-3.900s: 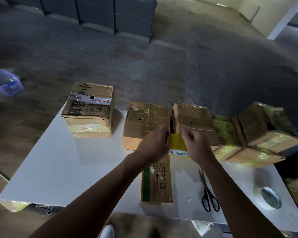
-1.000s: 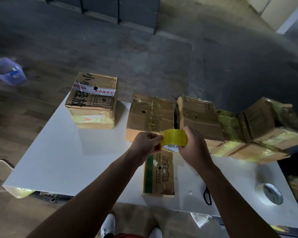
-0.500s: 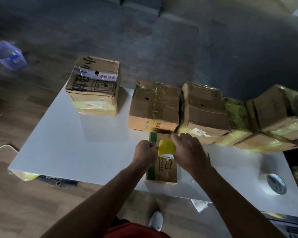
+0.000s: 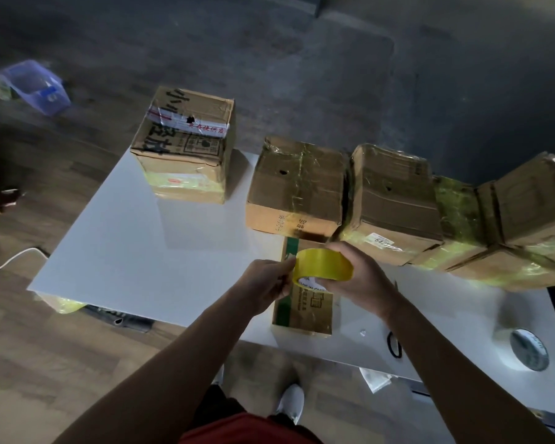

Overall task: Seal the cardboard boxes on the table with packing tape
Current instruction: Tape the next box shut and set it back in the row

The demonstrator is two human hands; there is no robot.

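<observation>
A yellow roll of packing tape [image 4: 322, 264] hangs above the table's front, gripped by my right hand [image 4: 359, 277]. My left hand [image 4: 266, 282] pinches the roll's left edge with its fingertips. Directly under the roll lies a flat cardboard box with a green stripe [image 4: 302, 310]. Behind it a row of taped cardboard boxes runs right: one brown box [image 4: 297, 187], a second [image 4: 394, 200], then several wrapped in yellow tape [image 4: 526, 219]. A separate box with black writing [image 4: 186, 145] stands at the back left of the white table [image 4: 135, 251].
Scissors [image 4: 394, 342] lie partly hidden under my right forearm. A second tape roll [image 4: 527, 349] sits at the table's right front. On the floor, a blue plastic bin [image 4: 32, 86] lies far left and a white cable [image 4: 7, 261] near the table's left edge.
Both hands have lowered the tape roll toward the flat striped box at the front. The view has tilted further down; the boxes have not moved.
</observation>
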